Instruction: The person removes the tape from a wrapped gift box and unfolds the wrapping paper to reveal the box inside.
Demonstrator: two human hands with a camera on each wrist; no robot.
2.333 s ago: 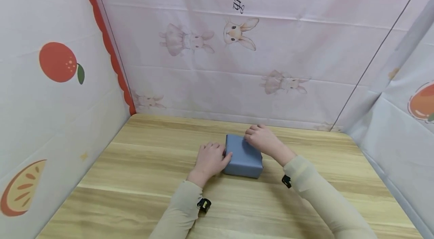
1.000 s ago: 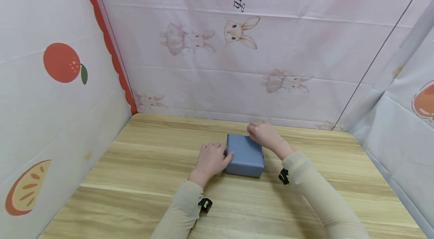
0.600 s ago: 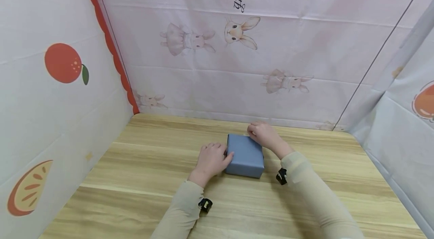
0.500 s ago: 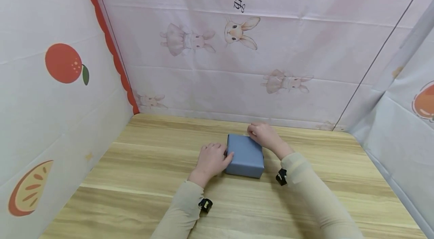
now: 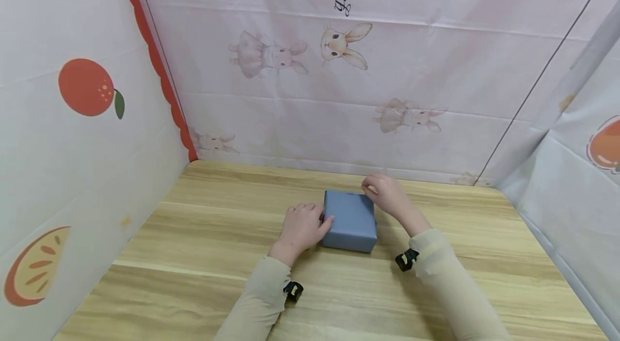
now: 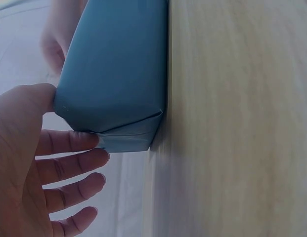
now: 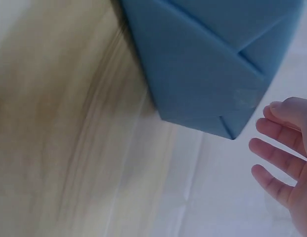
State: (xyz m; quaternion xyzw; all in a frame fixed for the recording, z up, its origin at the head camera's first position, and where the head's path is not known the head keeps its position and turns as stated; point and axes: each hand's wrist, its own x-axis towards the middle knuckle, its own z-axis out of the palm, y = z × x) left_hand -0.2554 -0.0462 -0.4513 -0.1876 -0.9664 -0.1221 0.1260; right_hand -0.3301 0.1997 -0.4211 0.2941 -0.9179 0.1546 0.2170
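Observation:
A box wrapped in plain blue paper (image 5: 350,221) sits on the wooden table. At its left side is my left hand (image 5: 301,228). The thumb rests on the top edge; in the left wrist view the index finger touches the folded end flap (image 6: 131,129) and the other fingers spread loosely beside it. My right hand (image 5: 389,198) hovers by the far right corner, its fingers loosely bent, thumb and index tips close together. A gap separates it from the box in the right wrist view, where a small clear tape patch (image 7: 246,98) lies on a folded end.
The wooden table (image 5: 203,233) ends at a pink cloth backdrop (image 5: 300,131) with rabbit prints, close behind the box. White fabric walls with fruit prints stand at the left (image 5: 140,179) and right (image 5: 566,179). Black wrist cameras show below both sleeves.
My right hand has drawn away rightward from the box's far edge, where a small pale bit showed by its fingertips earlier. The left hand and the box have stayed nearly still.

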